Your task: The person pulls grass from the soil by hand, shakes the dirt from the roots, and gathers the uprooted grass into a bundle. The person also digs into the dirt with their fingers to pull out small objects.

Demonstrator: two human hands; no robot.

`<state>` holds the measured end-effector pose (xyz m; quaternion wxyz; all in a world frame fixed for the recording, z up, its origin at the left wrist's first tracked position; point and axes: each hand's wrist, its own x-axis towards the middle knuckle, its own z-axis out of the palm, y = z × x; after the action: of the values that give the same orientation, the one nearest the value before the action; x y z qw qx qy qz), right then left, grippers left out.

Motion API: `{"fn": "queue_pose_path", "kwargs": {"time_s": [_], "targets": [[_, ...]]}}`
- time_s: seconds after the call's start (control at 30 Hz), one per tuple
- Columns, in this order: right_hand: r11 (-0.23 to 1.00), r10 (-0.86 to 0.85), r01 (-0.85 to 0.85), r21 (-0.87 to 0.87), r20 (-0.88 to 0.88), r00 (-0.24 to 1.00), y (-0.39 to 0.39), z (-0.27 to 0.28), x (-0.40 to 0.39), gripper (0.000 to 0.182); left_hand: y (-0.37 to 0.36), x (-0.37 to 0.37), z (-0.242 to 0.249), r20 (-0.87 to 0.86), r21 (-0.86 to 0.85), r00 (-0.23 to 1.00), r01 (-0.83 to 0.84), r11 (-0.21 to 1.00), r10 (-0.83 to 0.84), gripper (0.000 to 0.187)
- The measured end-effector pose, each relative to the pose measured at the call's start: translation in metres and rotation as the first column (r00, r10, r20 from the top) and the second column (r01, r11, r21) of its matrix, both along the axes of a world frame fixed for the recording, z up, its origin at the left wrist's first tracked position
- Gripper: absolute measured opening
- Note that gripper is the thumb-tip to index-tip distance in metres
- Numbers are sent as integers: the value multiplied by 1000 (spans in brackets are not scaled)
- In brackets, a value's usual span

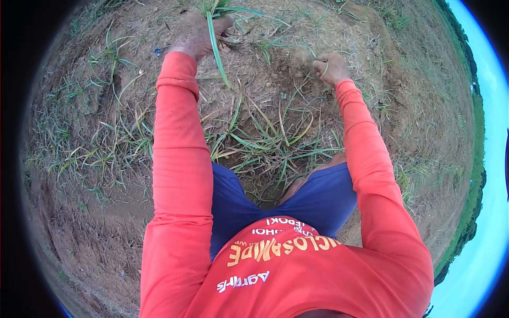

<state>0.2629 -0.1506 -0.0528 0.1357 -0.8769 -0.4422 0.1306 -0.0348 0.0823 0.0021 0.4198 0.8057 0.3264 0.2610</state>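
At the top of the head view, my left hand (197,36) is closed around a tuft of green grass (214,7). One long blade hangs down past the fingers, and dark roots or dry stems show beside them. My right hand (333,69) is closed low over the soil to the right, beside a patch of loose, dark earth (289,69). A thin pale strand shows at its fingers, but what they grip is too small and blurred to name.
A larger clump of long-bladed grass (275,140) grows between my arms, in front of my knees in blue cloth (323,199). More grass (114,53) is scattered over the bare brown ground to the left. Distant greenery (477,122) lines the right edge under bright sky.
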Motion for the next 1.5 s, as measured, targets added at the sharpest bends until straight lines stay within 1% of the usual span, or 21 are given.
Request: {"fn": "queue_pose_path", "kwargs": {"time_s": [0.03,0.1,0.17,0.2,0.3,0.33,0.43,0.47,0.53,0.6,0.63,0.67,0.7,0.73,0.83,0.93,0.97,1.23,1.33,1.43,1.5], "targets": [[993,-70,98,67,-333,940,1,12,-2,30,2,0,-5,8,15,1000,17,1000,-17,36],[957,-49,228,179,-675,736,-7,41,-9,30,-2,-1,-4,1,-40,998,58,998,-58,32],[949,-10,233,213,-718,695,-6,48,-13,27,-15,1,11,-19,-158,995,94,983,-98,32],[946,14,230,227,-738,675,-5,56,-20,26,-11,4,5,-80,-107,986,139,984,-148,31],[938,103,199,283,-778,620,-1,74,-40,23,-27,17,4,-130,-193,959,226,955,-253,32],[936,136,183,301,-787,602,1,76,-46,22,-45,17,31,-176,-342,940,219,914,-292,35],[893,317,111,437,-785,533,14,72,-68,21,-64,36,8,87,-313,914,404,860,-397,39],[883,353,87,460,-777,522,20,70,-77,22,-58,50,-22,162,-213,870,492,844,-466,42],[859,426,38,510,-754,501,35,69,-93,24,-58,49,-15,49,-296,878,467,833,-475,38],[861,371,142,489,-794,482,42,71,-100,33,-53,35,15,-121,-434,882,366,824,-455,34],[857,348,191,478,-811,470,46,72,-101,38,-34,32,0,-246,-208,906,298,932,-345,34],[912,263,23,409,-630,731,52,64,-93,42,-11,27,-14,-338,41,920,228,973,-201,36],[955,206,-106,278,-361,909,58,45,-79,47,7,14,-22,-257,38,966,40,999,-29,36],[977,187,-181,109,-41,982,63,27,-71,52,21,3,-25,-174,21,973,-151,988,152,36],[976,202,-192,104,-105,974,74,-18,-75,59,16,-43,28,-18,-113,955,-297,948,296,41],[923,256,-263,280,63,965,88,-47,-87,49,18,-58,29,97,-199,921,-353,914,377,40],[902,261,-287,321,123,957,92,-53,-87,47,21,-59,25,80,-205,928,-341,917,363,40],[954,193,-240,180,248,950,95,-45,-104,22,27,-57,17,57,-120,955,-284,951,292,40],[942,209,-261,209,243,947,95,-51,-99,19,30,-57,18,55,89,969,-245,965,241,44],[927,194,-253,276,223,955,89,-49,-95,17,28,-62,22,-47,-128,937,-350,928,347,46],[910,160,-227,348,211,964,87,-34,-91,17,31,-65,21,-22,-120,946,-324,938,324,45]]}}
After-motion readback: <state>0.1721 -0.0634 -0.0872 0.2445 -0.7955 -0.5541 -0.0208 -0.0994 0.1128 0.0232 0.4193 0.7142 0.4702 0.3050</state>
